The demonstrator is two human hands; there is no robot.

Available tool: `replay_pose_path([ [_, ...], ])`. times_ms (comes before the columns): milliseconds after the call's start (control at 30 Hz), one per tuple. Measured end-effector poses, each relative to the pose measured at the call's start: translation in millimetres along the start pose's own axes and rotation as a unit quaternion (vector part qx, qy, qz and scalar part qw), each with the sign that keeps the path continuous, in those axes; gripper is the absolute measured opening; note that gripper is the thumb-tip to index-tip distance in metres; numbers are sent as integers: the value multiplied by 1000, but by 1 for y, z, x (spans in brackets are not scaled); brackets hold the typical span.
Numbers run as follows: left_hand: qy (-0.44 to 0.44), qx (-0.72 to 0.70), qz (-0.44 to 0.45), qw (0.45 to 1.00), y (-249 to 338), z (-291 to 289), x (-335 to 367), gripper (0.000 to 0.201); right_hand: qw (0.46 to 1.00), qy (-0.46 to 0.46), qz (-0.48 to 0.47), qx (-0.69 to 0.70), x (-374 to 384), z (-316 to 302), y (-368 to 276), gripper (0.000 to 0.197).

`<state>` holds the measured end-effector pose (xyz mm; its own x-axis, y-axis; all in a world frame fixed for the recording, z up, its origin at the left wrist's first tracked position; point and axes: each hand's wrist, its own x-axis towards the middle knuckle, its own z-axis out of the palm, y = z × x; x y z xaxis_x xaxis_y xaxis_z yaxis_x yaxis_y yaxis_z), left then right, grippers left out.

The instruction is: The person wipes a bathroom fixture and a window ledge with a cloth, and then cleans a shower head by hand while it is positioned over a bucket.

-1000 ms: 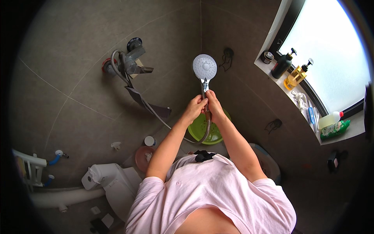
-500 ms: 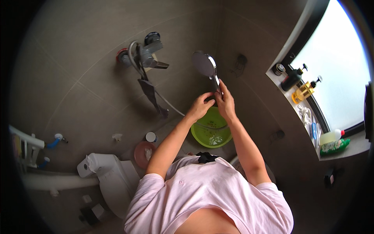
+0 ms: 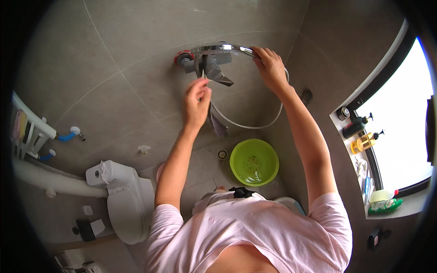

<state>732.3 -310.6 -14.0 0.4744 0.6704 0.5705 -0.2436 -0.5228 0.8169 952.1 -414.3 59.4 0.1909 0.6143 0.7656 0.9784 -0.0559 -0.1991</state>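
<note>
A chrome hand shower [image 3: 223, 48] is raised level in front of the wall mixer tap [image 3: 213, 72], and my right hand [image 3: 271, 68] is closed round its handle. Its pale hose [image 3: 246, 126] loops down below the tap and up behind my right forearm. Just below and left of the tap is my left hand [image 3: 197, 103], its fingers loosely bent and a little blurred, with nothing seen in them. A grey cloth [image 3: 218, 125] hangs beneath the tap, partly behind the left hand. On the floor, a green basin [image 3: 254, 161] holds water with small bits in it.
A white toilet [image 3: 129, 204] stands at the left, near a white rack [image 3: 38, 129]. At the right, a window ledge [image 3: 339, 125] carries several items, among them a black pump bottle [image 3: 355, 126] and a green bottle [image 3: 384, 206]. A round floor drain [image 3: 222, 154] lies beside the basin.
My right hand has carried the hand shower up and left from above the basin to the tap. My left hand has left the shower handle and moved left. The view has shifted.
</note>
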Motion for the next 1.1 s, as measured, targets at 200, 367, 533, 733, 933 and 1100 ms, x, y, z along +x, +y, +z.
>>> replay_pose_path([
  [200, 130, 149, 80, 977, 30, -48, 38, 54, 998, -11, -54, -5, 61, 54, -9, 27],
  [367, 104, 288, 100, 947, 16, -70, 67, 70, 997, -59, -55, 0, 90, 87, -13, 26],
  [533, 78, 348, 114, 927, -5, -77, 78, 72, 991, -93, -96, -10, 96, 111, -12, 26],
  [733, 56, 333, 87, 937, -27, -79, 80, 60, 990, -117, -78, 6, 95, 132, -6, 29],
  [933, 85, 326, 111, 935, -26, -79, 81, 40, 985, -159, -22, 61, 91, 133, -15, 38],
  [1100, 86, 310, 108, 941, -28, -77, 84, 31, 974, -214, -10, 70, 93, 130, -5, 40],
])
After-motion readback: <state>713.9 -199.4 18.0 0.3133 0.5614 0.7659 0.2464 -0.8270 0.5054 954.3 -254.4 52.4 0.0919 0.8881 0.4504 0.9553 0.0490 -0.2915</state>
